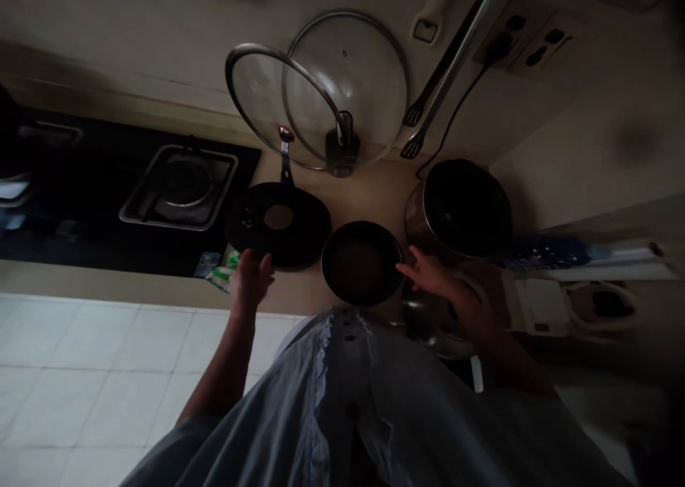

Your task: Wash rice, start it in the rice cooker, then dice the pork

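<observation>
The view is dim and steeply downward onto a kitchen counter. My left hand [250,279] rests against the near rim of an upturned black frying pan [278,223], fingers curled over the edge. My right hand [436,277] reaches with spread fingers beside a small black pan [362,262], between it and a large dark pot [460,205]. A shiny metal bowl [428,323] lies under my right wrist. My light blue shirt [342,401] fills the bottom of the frame.
Two glass lids [342,80] lean against the wall behind the pans. Spatulas [414,127] hang by a wall socket [527,38]. A gas hob [179,187] sits on the left. Packets [217,269] lie at the counter edge. White floor tiles [96,359] show at the lower left.
</observation>
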### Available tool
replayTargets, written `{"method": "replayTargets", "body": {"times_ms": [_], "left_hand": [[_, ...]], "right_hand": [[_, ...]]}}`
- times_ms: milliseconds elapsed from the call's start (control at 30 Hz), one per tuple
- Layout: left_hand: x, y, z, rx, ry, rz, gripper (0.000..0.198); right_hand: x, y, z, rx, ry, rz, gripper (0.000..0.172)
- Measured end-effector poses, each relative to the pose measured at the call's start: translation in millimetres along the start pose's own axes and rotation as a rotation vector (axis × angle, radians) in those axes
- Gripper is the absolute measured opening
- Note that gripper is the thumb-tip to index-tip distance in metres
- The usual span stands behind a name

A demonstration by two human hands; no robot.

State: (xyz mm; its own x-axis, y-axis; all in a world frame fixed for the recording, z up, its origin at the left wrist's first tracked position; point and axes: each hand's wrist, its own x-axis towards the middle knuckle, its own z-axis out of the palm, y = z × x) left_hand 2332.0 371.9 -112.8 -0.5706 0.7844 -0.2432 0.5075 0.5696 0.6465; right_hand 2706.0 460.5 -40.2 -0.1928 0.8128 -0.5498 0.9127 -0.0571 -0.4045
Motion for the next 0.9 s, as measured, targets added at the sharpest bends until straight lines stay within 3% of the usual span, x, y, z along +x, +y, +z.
{"method": "replayTargets", "body": {"times_ms": [67, 133, 200, 300, 433, 600, 767, 900], "left_hand": [[-18, 20, 11.9, -0.209, -0.158, 0.041, 0.065], [-34, 37, 30.0, -0.438, -0.369, 0.072, 0.070], [-45, 48, 48.6, -0.541, -0.482, 0.073, 0.076], [-52, 54, 65.8, -0.561, -0.569, 0.083, 0.082], [-58, 61, 59.7, -0.469, -0.546, 0.180, 0.082], [-73, 103, 23.0, -0.261, -0.354, 0.583, 0.066], [-87, 184, -12.8, -0.238, -0.493, 0.876, 0.079], [-88, 256, -10.6, -0.273, -0.461, 0.946, 0.069]], "right_hand": [[4, 6, 20, 0.233, -0.136, -0.013, 0.058], [10, 6, 36, 0.361, -0.131, -0.008, 0.044], [15, 3, 48, 0.427, -0.064, 0.027, 0.033], [15, -2, 56, 0.508, 0.015, 0.082, 0.030], [-2, -7, 48, 0.558, 0.052, 0.079, 0.029], [-40, -6, -3, 0.525, 0.078, -0.014, 0.030], [-80, 5, -86, 0.552, 0.095, 0.067, 0.024], [-99, 13, -159, 0.446, 0.301, 0.160, 0.017]]}}
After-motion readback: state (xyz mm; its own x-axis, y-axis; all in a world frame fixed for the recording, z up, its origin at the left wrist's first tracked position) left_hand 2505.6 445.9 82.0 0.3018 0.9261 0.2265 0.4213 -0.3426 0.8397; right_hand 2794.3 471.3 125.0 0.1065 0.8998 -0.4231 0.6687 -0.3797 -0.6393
